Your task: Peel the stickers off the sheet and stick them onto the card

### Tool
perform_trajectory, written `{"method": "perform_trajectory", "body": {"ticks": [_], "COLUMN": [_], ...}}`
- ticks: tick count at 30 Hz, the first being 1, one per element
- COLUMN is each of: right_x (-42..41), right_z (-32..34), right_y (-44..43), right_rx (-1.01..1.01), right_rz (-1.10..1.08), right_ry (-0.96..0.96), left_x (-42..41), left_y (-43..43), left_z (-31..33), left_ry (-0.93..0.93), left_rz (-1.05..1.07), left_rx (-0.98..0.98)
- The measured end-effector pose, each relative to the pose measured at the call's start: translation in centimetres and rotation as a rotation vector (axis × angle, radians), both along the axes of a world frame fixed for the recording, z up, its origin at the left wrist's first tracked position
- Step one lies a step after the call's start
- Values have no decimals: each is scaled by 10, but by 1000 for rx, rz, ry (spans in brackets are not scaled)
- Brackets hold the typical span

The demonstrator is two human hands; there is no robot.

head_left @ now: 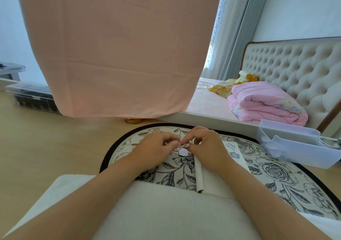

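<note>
Two bare forearms are seen crossing one white cushion [166,212] at the bottom edge. One small pink-and-yellow sticker [184,144] is pinched between the curled fingertips of the left hand [156,147] and the right hand [206,143], above one black-rimmed floral mat [267,169]. One white scrap [183,152] is seen just below the sticker; whether the two are joined cannot be told. One folded pale card [199,175] is laid under the right wrist, and one white sheet [234,153] bearing two blue cartoon figures lies just right of that hand. Farther out, one lavender plastic bin [295,151], one pink hanging cloth [120,46], one folded pink quilt [267,105] and one clear lidded box [31,97] are seen.
</note>
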State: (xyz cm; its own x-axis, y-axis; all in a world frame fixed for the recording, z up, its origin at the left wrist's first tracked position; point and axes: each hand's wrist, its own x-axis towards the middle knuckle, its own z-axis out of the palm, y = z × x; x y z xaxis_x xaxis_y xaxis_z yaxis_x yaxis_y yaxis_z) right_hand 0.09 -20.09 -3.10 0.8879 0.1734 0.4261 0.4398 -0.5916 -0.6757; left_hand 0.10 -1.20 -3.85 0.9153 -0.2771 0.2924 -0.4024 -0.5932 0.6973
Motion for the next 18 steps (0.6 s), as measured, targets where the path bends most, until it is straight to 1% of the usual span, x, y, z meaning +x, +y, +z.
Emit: {"method": "perform_trajectory", "body": {"ticks": [3,5,11,15,18], "right_x": [-1,-2,-3,-5,-3], "right_z": [1,1,5,10,10], "right_y": [3,4,3,3,4], "right_rx": [35,55,18,107,92], "right_rz": [15,27,79,79,56], "right_ry": [-13,4,70,174,231], "left_x": [1,1,-1,-2,-1], "left_y": [0,1,3,1,0], "left_z": [1,2,6,6,7], "left_ry": [137,197,231,227,224], "left_rz": [-13,10,66,90,101], "left_rx": [-233,-324,-341,-364,-369]}}
